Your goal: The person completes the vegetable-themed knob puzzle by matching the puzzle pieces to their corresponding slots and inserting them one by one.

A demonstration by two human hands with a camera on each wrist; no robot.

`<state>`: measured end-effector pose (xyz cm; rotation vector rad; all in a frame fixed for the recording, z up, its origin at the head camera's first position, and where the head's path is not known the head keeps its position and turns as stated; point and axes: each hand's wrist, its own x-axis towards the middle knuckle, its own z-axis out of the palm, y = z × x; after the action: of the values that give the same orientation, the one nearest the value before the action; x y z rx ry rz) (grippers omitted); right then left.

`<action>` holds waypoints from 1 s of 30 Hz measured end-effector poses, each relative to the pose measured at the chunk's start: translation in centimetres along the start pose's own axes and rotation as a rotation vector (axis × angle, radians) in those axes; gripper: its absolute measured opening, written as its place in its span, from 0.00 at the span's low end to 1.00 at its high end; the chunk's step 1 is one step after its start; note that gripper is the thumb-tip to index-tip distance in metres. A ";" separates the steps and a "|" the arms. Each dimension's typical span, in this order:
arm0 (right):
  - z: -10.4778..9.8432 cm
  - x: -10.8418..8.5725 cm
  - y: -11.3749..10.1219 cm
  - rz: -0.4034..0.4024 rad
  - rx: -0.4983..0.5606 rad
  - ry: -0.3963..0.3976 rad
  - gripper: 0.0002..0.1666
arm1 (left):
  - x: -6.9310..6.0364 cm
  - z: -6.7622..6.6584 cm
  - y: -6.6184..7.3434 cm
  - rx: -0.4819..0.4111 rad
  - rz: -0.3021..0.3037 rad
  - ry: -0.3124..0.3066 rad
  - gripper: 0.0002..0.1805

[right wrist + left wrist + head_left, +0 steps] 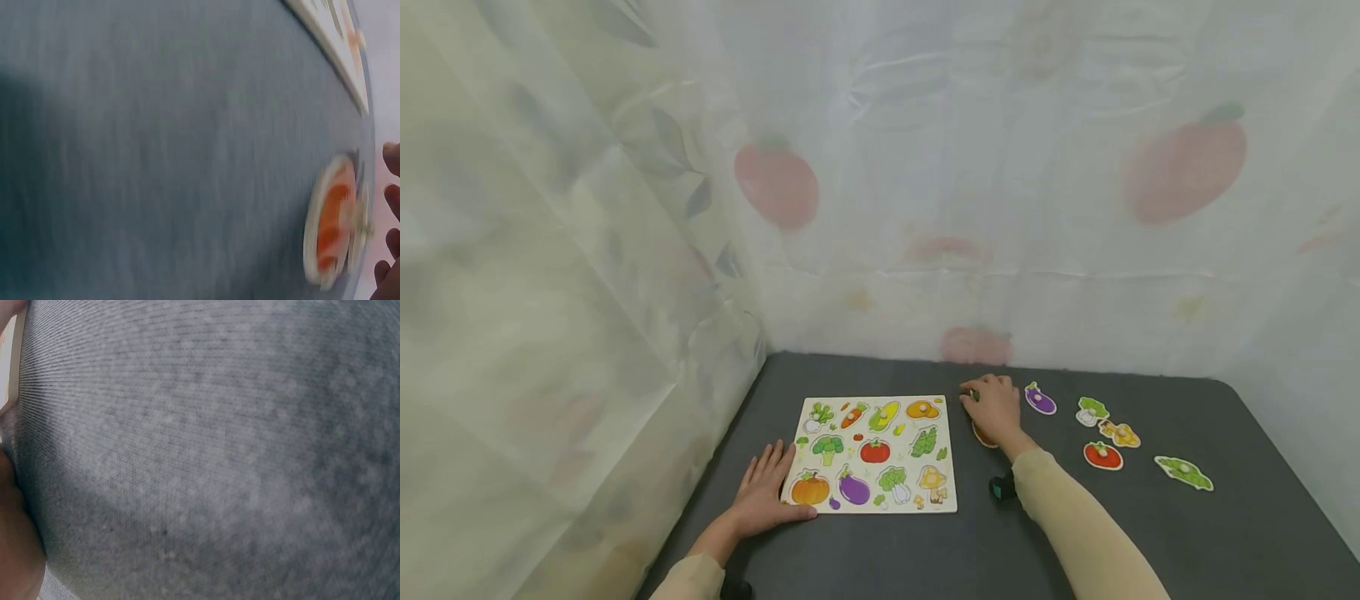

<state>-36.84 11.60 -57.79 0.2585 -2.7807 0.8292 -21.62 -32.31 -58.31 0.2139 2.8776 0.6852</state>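
Observation:
A pale vegetable puzzle board (865, 506) lies on the dark table. My left hand (762, 493) rests at its lower left corner, fingers straight and thumb along the near edge. Just right of the board's far corner is my right hand (995, 408), fingers bent over the table. A small dark green thing (974, 394) shows at its fingertips; whether they pinch it is unclear. Partly under that hand lies an orange pumpkin piece (983, 435). In the right wrist view the knobbed pumpkin piece (331, 222) is blurred, with fingertips (392, 199) beside it at the edge.
To the right lie loose pieces: an eggplant (1041, 399), a bok choy (1091, 412), a mushroom (1123, 434) touching it, a tomato (1102, 455) and a pea pod (1183, 472). A printed curtain (880, 250) hangs behind the table and along its left side.

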 end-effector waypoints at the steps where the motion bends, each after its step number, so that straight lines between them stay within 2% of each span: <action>1: -0.3 0.1 0.6 0.011 -0.006 0.002 0.15 | 0.0 0.0 0.0 0.000 0.000 0.000 0.71; 6: -1.5 0.3 2.7 0.044 -0.017 0.005 0.16 | 0.0 0.0 -0.1 0.003 0.000 0.002 0.71; 10: -1.8 0.4 3.5 0.047 -0.036 -0.002 0.18 | 0.0 0.2 -0.2 0.008 -0.005 0.006 0.71; 30: -2.4 0.6 4.1 0.062 -0.072 -0.045 0.15 | 0.2 0.5 -0.1 -0.011 -0.020 0.006 0.72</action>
<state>-37.95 16.19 -57.82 0.1816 -2.8677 0.7435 -21.73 -32.20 -58.80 0.1822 2.8772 0.6984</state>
